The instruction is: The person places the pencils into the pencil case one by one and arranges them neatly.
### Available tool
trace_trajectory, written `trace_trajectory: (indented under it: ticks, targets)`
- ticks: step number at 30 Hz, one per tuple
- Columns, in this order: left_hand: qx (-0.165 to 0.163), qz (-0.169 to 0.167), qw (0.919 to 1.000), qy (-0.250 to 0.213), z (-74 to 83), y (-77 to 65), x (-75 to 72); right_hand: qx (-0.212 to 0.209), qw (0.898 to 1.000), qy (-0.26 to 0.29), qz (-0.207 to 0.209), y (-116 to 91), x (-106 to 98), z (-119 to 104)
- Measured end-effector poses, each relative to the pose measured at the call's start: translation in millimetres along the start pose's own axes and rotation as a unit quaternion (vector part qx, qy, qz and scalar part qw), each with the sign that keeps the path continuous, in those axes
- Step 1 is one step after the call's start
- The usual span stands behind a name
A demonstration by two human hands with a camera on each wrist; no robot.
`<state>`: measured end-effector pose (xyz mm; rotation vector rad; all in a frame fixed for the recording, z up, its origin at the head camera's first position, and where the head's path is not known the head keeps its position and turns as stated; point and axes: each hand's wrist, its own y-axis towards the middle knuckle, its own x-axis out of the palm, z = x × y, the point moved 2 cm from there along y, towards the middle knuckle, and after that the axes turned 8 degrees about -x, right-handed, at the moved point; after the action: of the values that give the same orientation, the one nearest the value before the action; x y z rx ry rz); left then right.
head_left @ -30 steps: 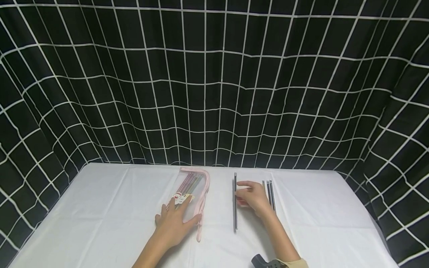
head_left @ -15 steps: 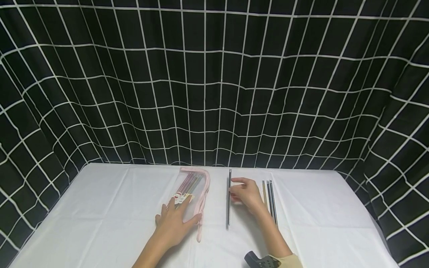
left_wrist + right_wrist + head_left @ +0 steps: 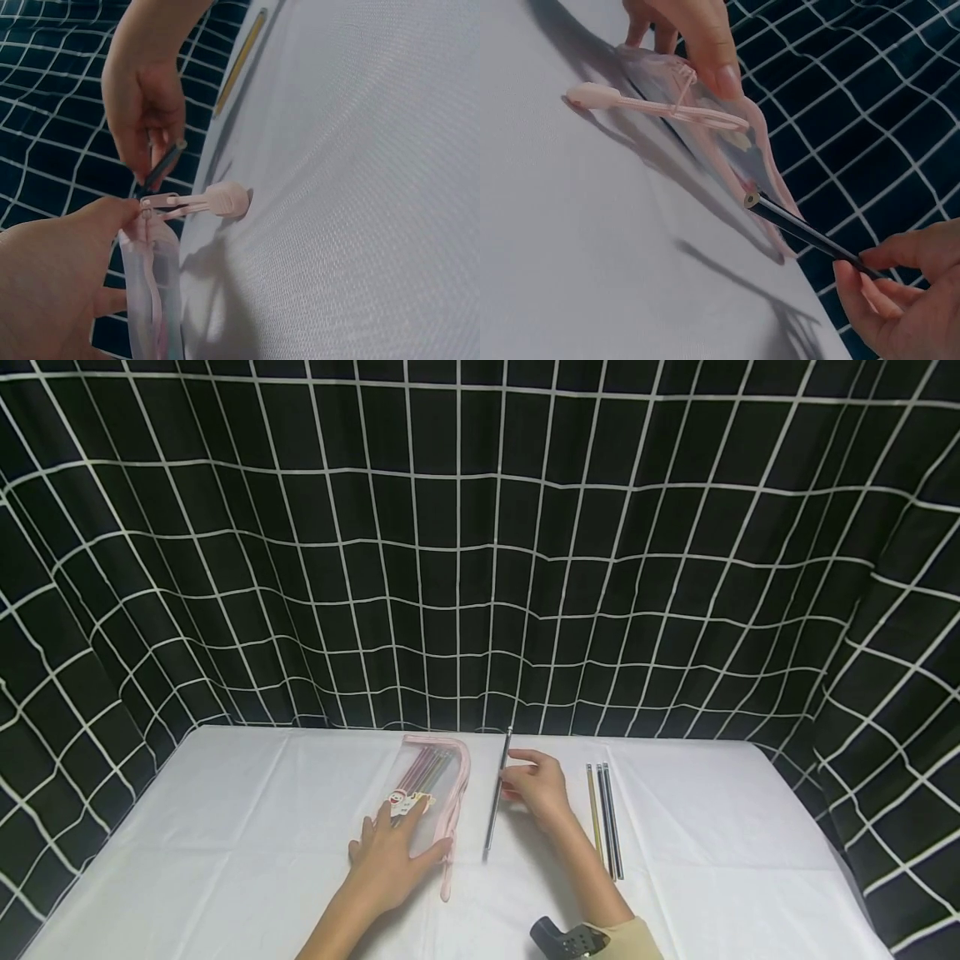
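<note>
My left hand (image 3: 386,864) lies over the lower part of a clear pencil case (image 3: 459,777) with pink trim, fingers spread on it and thumb at its zipper edge. Several coloured pencils (image 3: 420,770) show inside, beside a cartoon label (image 3: 408,803). To the right, my right hand (image 3: 540,787) pinches a dark pencil (image 3: 497,802) between thumb and fingers, tilted with its lower end leaning left. In the right wrist view, that pencil's flat unsharpened end (image 3: 752,200) is close to the case's pink edge; whether they touch I cannot tell.
A gold pencil (image 3: 594,810) and two dark pencils (image 3: 613,831) lie side by side right of the right forearm. A pink zipper pull (image 3: 227,199) hangs from the case. White cloth (image 3: 720,843) covers the table; a black gridded curtain (image 3: 480,568) stands behind.
My right hand has carried the dark pencil left toward the case, and the pencil has turned from nearly straight to slanted. My left hand has stayed on the case.
</note>
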<state>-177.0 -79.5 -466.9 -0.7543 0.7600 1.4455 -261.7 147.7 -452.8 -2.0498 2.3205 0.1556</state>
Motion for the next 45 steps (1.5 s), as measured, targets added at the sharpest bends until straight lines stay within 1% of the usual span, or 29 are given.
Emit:
trace_trajectory:
  ticks: [7, 18, 28, 32, 40, 45]
  targets:
    - [-0.001, -0.002, 1.0000, -0.003, 0.1, 0.9, -0.1, 0.002, 1.000, -0.002, 0.007, 3.0, 7.5, -0.8]
    - [-0.004, -0.006, 1.0000, 0.000, -1.1, 2.5, 0.7, 0.008, 1.000, 0.024, 0.011, 5.2, 18.5, -2.0]
    - [0.000, -0.003, 1.0000, 0.002, -1.1, 2.0, 0.1, 0.016, 0.999, 0.036, 0.023, 9.6, 28.7, -0.4]
    - [0.001, -0.001, 1.0000, 0.006, -1.7, 2.1, 0.9, 0.026, 0.998, 0.042, 0.031, 10.4, 32.6, 1.9]
    - [0.004, 0.001, 1.0000, 0.008, -2.1, 1.8, 0.9, 0.041, 0.998, 0.024, 0.031, 6.2, 39.2, 4.8]
    - [0.005, 0.000, 1.0000, 0.008, -1.7, 1.7, 0.8, 0.041, 0.999, 0.019, 0.024, 2.5, 43.1, 8.1]
